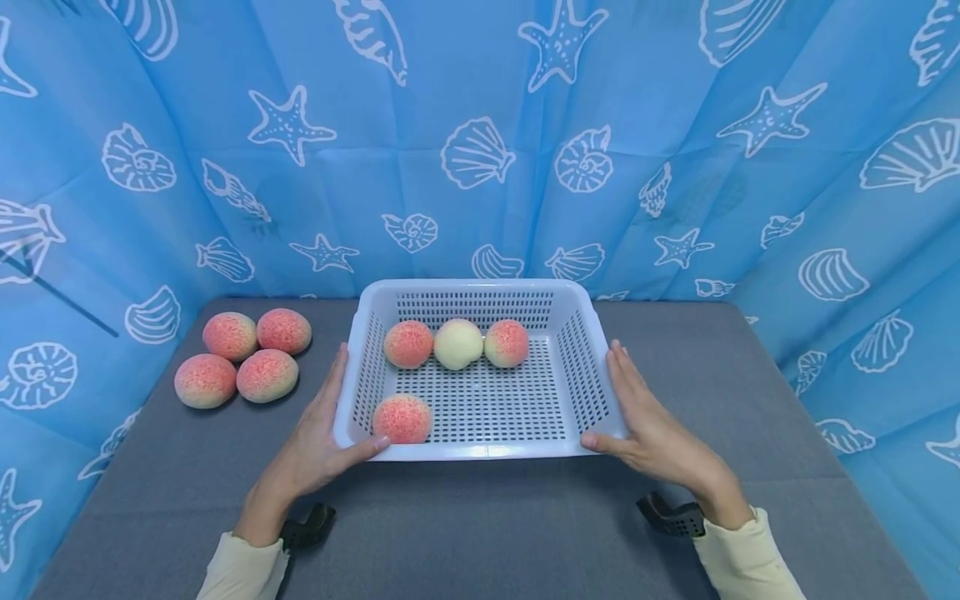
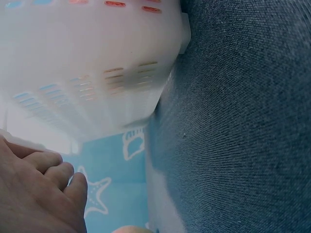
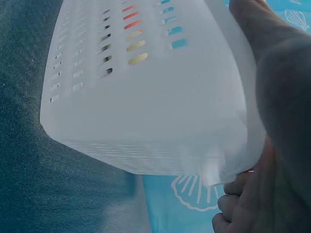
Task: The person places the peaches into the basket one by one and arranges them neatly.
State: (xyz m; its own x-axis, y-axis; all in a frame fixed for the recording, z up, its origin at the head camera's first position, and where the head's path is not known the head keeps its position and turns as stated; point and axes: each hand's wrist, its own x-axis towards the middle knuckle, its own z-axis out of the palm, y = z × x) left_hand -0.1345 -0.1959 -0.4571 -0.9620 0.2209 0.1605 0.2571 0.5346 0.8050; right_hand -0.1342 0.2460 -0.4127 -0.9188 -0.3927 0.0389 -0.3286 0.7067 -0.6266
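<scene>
A white perforated plastic basket [image 1: 487,452] stands on the grey cloth, with several peaches in it. Along its back part lie a pink peach [image 1: 408,344], a pale cream peach [image 1: 458,344] and another pink one [image 1: 506,343]; a fourth peach [image 1: 402,418] sits in the front left corner. My left hand [image 1: 311,446] grips the basket's left side, thumb over the front rim corner and fingers along the outer wall. On the opposite side my right hand [image 1: 660,433] holds it likewise. Both wrist views show the basket's outer wall [image 2: 87,58] close beside the fingers.
Several more pink peaches [image 1: 267,376] are grouped on the grey table cloth [image 1: 480,533] at the back left. A blue curtain [image 1: 480,225] with white shells and starfish hangs behind the table and along both sides. Each wrist wears a black band [image 1: 671,515].
</scene>
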